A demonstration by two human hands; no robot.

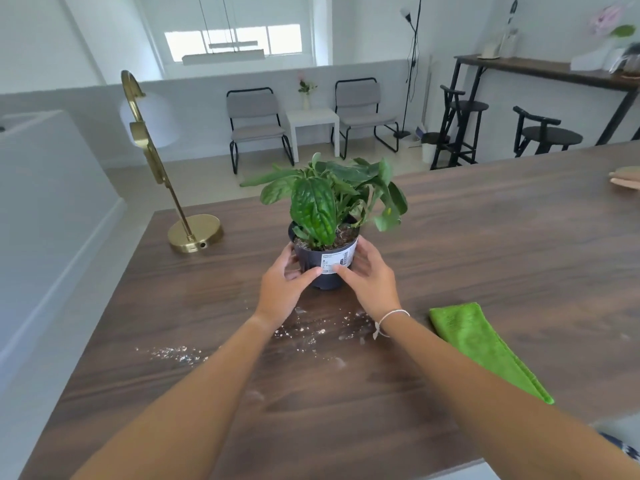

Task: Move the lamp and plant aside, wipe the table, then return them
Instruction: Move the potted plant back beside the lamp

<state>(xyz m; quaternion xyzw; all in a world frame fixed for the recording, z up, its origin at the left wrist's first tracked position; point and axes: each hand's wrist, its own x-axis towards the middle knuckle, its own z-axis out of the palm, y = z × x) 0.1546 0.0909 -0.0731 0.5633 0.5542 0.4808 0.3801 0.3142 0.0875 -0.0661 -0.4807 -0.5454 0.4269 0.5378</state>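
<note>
A leafy green plant [329, 202] in a black plastic pot with a white label stands mid-table on the dark wood table [485, 244]. My left hand [282, 285] wraps the pot's left side and my right hand [369, 277] its right side, both gripping it. A brass lamp [162, 174] with a round base and white shade stands at the table's far left corner. A folded green cloth [481, 341] lies to the right of my right forearm. White crumbs and powder [304, 330] are scattered on the wood under and between my arms.
A tan object [627, 180] lies at the table's far right edge. Beyond the table are two grey chairs [256, 123], a small white side table [311, 126], black stools [543, 133] and a high bar table. A white wall runs along the left.
</note>
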